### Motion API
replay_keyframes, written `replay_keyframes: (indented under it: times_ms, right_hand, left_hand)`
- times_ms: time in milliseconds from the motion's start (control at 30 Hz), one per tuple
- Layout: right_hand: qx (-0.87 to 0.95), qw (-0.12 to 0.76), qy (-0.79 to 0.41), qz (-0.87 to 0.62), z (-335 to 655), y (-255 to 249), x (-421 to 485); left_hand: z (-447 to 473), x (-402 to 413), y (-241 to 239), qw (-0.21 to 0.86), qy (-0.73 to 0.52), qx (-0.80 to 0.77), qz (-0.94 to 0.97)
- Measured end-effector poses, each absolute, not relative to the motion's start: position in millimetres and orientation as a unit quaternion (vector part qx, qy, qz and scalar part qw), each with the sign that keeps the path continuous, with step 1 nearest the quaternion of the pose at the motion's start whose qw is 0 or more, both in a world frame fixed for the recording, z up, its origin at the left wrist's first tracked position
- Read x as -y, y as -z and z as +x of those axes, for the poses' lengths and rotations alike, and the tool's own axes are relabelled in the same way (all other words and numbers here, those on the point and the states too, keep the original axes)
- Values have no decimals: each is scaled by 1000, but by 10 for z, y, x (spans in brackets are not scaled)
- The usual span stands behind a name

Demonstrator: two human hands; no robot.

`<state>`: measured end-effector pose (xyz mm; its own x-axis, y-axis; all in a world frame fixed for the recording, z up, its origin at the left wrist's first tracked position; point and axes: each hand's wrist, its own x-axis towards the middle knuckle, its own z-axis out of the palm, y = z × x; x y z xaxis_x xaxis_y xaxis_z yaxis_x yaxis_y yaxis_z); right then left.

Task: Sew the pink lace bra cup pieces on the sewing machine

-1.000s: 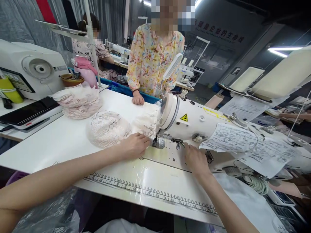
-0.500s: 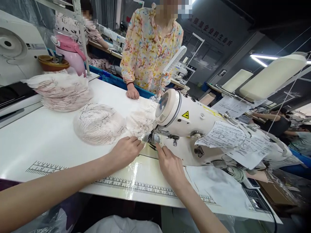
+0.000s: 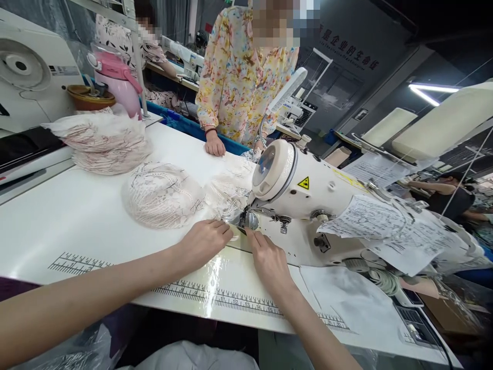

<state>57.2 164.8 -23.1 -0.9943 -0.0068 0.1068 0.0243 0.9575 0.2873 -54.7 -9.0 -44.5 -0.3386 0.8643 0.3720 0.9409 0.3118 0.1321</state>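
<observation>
Close in front of the needle area of a white sewing machine (image 3: 308,177), my left hand (image 3: 206,244) is closed, its fingertips pinching a small white edge of lace fabric (image 3: 227,195). That pale, patterned fabric spreads behind the hand and runs up to the presser foot (image 3: 244,218). My right hand (image 3: 267,257) rests just right of the foot, fingers bent and close together, tips by the round metal plate (image 3: 252,221). What lies under those fingertips is hidden. Left of the foot sits a rounded lace cup piece (image 3: 164,195).
A stack of lace pieces (image 3: 106,141) lies at the far left, near a pink jug (image 3: 117,79) and brown bowl (image 3: 91,97). Across the table (image 3: 96,216) stands a person in a floral shirt (image 3: 234,77), one hand on it. Papers (image 3: 362,218) hang on the machine.
The view has shifted slightly, so the scene sits a little further right. My left hand has turned a little at the foot, and a white edge now shows at its fingertips. My right hand stays close.
</observation>
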Motion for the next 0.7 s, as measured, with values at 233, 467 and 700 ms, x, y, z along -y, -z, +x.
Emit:
replay_keyframes:
  times_ms: [233, 467, 700]
  right_hand:
    - [967, 140, -213, -31, 568, 55, -1603]
    - [983, 22, -183, 19, 220, 131, -1402]
    - [995, 65, -8, 77, 358, 40, -1425]
  left_hand:
    - [-234, 327, 384, 40, 196, 775, -599]
    - [209, 727, 350, -74, 393, 750, -527]
    - [306, 794, 357, -116, 501, 725, -458]
